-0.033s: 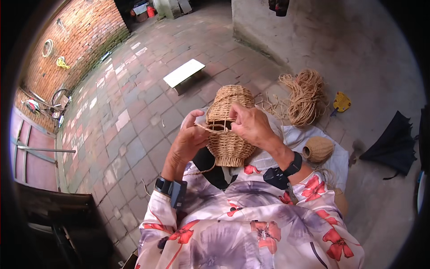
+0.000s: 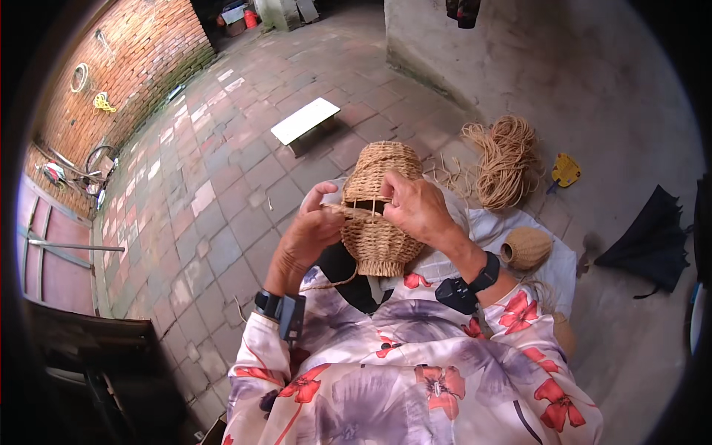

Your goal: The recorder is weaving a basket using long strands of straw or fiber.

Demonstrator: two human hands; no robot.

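Pinching straw cord (image 2: 337,284) with left hand (image 2: 311,227) beside left edge of opening (image 2: 377,206); curling right hand (image 2: 421,211), nearer, over right edge, hold impossible to tell; cradling woven basket (image 2: 380,247) between, long axis running near to far.

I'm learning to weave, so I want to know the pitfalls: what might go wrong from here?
The thin strands spanning the gap in the basket might bend if the left hand or right hand tugs hard. The trailing cord near the left sleeve could snag. The loosely heaped cord pile might tangle if drawn from.
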